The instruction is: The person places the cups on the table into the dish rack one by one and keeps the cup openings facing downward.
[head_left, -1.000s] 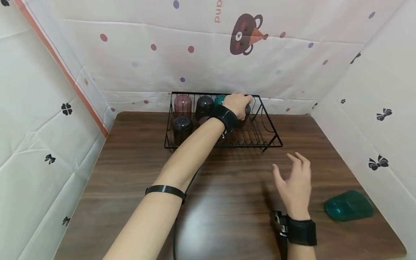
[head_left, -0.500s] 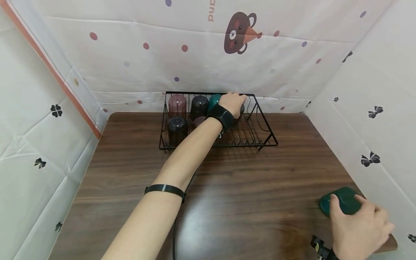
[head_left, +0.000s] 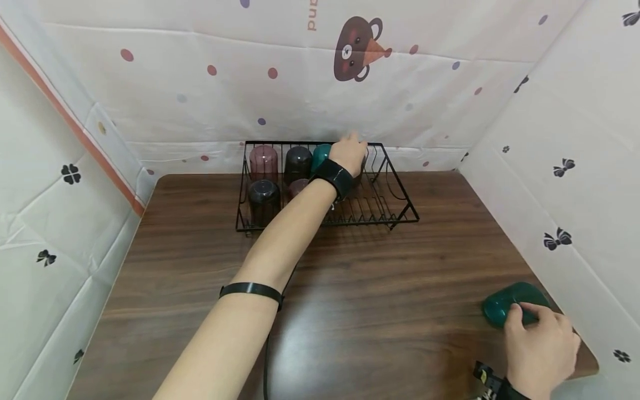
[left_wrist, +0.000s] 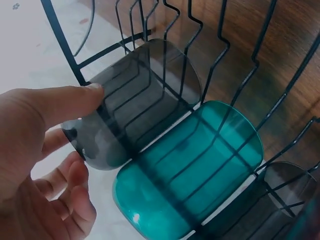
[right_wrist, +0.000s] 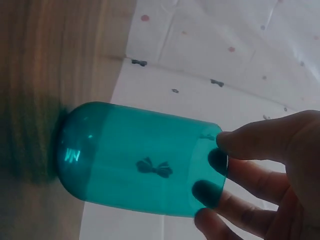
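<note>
My left hand is over the rack's back row at a translucent grey cup. In the left wrist view the thumb lies across one side of the cup's end and the index finger reaches behind it; the other fingers curl below. A teal cup sits right beside that one. At the table's right edge my right hand pinches the rim of another teal cup, which lies on its side. The thumb is against the wall, and two fingertips show dark through it.
The black wire rack stands against the back wall. In it are a pink cup, a dark cup, a front dark cup and another pinkish cup. A cable runs under the left forearm.
My right hand has moved right and down from mid-table and taken hold of the lying teal cup's rim. The left hand stays at the rack, its fingers now raised. The head view has shifted slightly.
</note>
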The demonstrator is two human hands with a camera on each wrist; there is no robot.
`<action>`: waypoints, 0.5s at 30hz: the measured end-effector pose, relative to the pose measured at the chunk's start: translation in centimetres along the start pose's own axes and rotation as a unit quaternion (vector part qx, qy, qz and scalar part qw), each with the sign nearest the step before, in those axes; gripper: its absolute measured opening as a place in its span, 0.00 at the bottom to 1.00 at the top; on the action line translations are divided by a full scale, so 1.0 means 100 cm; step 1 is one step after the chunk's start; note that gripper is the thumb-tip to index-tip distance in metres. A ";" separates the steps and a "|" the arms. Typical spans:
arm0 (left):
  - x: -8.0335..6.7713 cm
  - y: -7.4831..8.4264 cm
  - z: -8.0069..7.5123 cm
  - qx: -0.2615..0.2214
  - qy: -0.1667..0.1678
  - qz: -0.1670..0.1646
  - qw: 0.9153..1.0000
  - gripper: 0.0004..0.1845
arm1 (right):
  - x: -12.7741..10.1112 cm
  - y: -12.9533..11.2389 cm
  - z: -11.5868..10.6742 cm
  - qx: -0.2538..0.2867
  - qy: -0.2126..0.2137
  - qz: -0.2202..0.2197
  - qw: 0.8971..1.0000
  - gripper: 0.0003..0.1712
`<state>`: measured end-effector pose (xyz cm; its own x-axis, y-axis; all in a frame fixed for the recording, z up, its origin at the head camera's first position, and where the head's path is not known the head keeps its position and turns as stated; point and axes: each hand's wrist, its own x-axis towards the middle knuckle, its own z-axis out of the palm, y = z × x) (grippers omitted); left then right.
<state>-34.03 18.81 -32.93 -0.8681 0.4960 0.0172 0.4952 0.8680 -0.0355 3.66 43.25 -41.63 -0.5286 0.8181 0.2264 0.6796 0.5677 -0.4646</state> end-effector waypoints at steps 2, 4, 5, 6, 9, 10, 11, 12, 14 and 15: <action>0.000 -0.003 0.002 0.007 -0.003 -0.005 1.000 0.29 | 0.000 0.000 0.004 -0.004 -0.014 -0.003 1.000 0.25; 0.000 -0.004 0.004 0.009 -0.002 -0.007 1.000 0.29 | 0.001 0.001 0.007 -0.011 -0.026 -0.006 1.000 0.25; 0.000 -0.004 0.004 0.005 0.000 -0.006 1.000 0.31 | 0.001 0.001 0.008 -0.012 -0.029 -0.007 0.999 0.25; 0.000 -0.004 0.004 -0.001 0.001 -0.005 1.000 0.32 | 0.002 0.001 0.008 -0.011 -0.029 -0.008 0.999 0.25; -0.002 -0.002 0.001 -0.023 0.005 0.004 1.000 0.35 | 0.004 0.002 0.010 -0.004 -0.026 -0.009 1.000 0.25; -0.003 -0.002 -0.001 -0.031 0.006 0.009 0.999 0.36 | 0.005 0.002 0.011 -0.002 -0.026 -0.010 1.000 0.25; -0.004 -0.002 -0.003 -0.035 0.007 0.014 0.999 0.36 | 0.005 0.001 0.011 -0.001 -0.025 -0.011 1.000 0.25; -0.006 -0.001 -0.006 -0.036 0.007 0.019 0.999 0.35 | 0.005 0.000 0.012 -0.001 -0.025 -0.013 1.000 0.25; -0.009 -0.001 -0.013 -0.033 0.012 0.034 0.999 0.33 | 0.006 -0.002 0.014 -0.001 -0.027 -0.014 1.000 0.25; -0.011 0.000 -0.017 -0.032 0.014 0.043 0.998 0.32 | 0.005 -0.003 0.015 -0.001 -0.026 -0.015 1.000 0.25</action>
<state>-32.99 18.25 -31.24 -0.8218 0.5681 0.0439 0.5694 0.8216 0.0265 2.35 43.35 -42.67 -0.5747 0.7948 0.1952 0.6637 0.5921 -0.4570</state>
